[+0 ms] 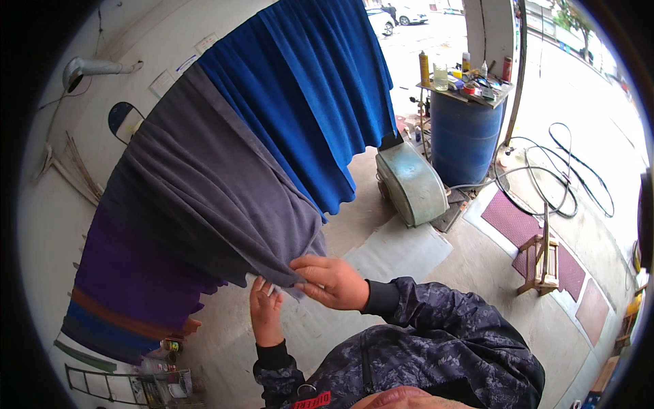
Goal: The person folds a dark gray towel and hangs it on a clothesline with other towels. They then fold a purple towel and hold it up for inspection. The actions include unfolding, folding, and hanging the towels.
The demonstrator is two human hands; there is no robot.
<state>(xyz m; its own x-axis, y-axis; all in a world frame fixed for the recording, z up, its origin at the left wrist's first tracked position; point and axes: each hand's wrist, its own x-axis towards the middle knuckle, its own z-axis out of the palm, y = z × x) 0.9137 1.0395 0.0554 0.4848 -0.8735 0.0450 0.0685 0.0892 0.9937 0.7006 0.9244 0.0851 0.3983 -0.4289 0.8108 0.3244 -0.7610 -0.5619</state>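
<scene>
A row of cloths hangs before me: blue ones [301,76] at the top, a wide grey one [214,179] in the middle, purple ones [133,266] and some orange and blue ones at the lower left. My right hand [332,281] pinches the lower corner of the grey cloth between thumb and fingers. Just left of it, my left hand [266,307] is raised at the same cloth's lower edge, by a small whitish piece. Its fingertips are partly hidden there, so whether they grip the cloth is unclear.
A greenish metal housing [413,184] stands on the floor beyond the cloths, beside a blue barrel [466,138] topped with bottles and tape. Black hose [531,168] lies coiled at the right, near a small wooden stool [542,263]. A metal rack [122,386] is at the lower left.
</scene>
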